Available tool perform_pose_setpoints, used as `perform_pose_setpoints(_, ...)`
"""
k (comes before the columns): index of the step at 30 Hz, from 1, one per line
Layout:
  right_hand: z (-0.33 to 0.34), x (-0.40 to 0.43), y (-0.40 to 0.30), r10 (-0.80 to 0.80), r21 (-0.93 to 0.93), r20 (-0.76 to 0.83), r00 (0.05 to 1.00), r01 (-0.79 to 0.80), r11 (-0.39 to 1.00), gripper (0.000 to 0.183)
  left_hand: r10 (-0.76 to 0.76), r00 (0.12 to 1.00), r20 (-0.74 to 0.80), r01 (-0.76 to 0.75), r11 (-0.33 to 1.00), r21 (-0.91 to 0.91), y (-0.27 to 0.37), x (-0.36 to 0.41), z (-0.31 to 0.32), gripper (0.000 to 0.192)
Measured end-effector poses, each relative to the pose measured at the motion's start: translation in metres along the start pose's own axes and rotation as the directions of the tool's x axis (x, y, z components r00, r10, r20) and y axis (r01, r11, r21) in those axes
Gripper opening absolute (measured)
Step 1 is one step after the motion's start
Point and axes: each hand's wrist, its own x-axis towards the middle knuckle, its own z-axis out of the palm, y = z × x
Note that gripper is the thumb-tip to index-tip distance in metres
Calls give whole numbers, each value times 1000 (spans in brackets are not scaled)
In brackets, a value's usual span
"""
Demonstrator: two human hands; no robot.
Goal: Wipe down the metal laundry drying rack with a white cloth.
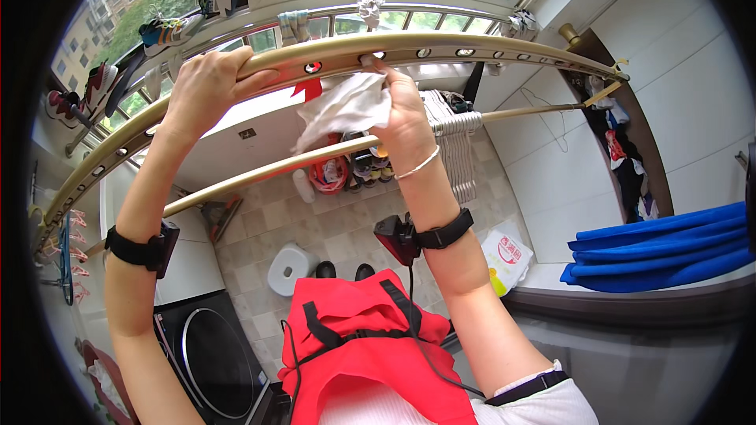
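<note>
A gold-coloured metal drying rail [348,50] with a row of round holes spans the view at arm's height. My left hand [207,88] grips this rail left of the middle, its fingers wrapped over the top. My right hand [401,100] holds a crumpled white cloth [345,106] against the rail's underside, fingertips beside one of the holes. Most of the cloth hangs down to the left of that hand. Below runs a second, thinner gold pole [271,168], partly hidden behind my right wrist.
Several white hangers [460,130] hang bunched on the lower pole. Shoes [168,32] and small cloths line the window railing. A blue cloth [661,245] hangs at right. On the floor stand a white stool [290,268] and a red basket [328,176]; a black washing machine [215,360] is lower left.
</note>
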Motion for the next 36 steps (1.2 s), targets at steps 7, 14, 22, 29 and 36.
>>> perform_pose_setpoints(7, -1, -4, 7, -114, -42, 45, 993, 116, 992, 27, 37, 999, -31, -36, 999, 17, -1, 5, 7, 50)
perform_pose_setpoints(14, -26, 0, 17, -734, -788, 377, 565, 612, 66, 14, -14, 999, 35, 14, 1000, 1, 4, 9, 3, 48)
perform_pose_setpoints(22, -28, -29, -13, -438, -530, 833, 337, 260, -807, 22, 3, 999, 36, -4, 1000, 23, -1, 5, 4, 49)
perform_pose_setpoints(29, -36, -37, -15, -772, -830, 411, 484, 549, -98, 24, -15, 999, 46, 15, 1000, 13, -2, 5, 3, 50)
perform_pose_setpoints(36, -25, -16, -7, -763, -773, 533, 365, 577, -265, 20, -1, 999, 34, 1, 1000, 20, 0, 7, 2, 50)
